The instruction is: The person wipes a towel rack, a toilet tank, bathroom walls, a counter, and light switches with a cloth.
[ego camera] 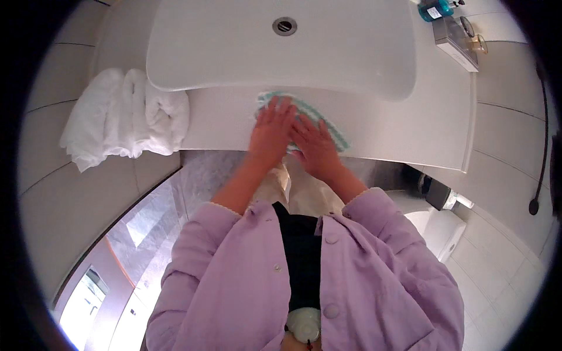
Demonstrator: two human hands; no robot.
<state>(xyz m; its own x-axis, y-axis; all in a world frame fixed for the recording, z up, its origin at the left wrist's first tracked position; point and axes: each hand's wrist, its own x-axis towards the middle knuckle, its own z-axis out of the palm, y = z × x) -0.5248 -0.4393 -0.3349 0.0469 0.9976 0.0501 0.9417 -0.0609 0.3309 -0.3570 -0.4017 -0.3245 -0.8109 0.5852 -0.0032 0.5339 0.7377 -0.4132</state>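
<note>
A green-and-white striped cloth [322, 116] lies spread on the white countertop [219, 120], in front of the washbasin. My left hand [273, 127] holds the cloth down with its fingers stretched forward. Close beside it, my right hand [314, 142] presses on the cloth too, its fingertips near those of the left. The hands cover much of the middle of the cloth. The white washbasin [281, 61] stands just beyond, with a round metal drain [285, 26] in its floor.
Rolled white towels [127, 116] sit at the counter's left end. A teal bottle [432, 9] and a grey box [454, 41] with glass items stand at the back right. A black cord [544, 145] hangs by the right wall. A toilet [439, 228] is behind on the right.
</note>
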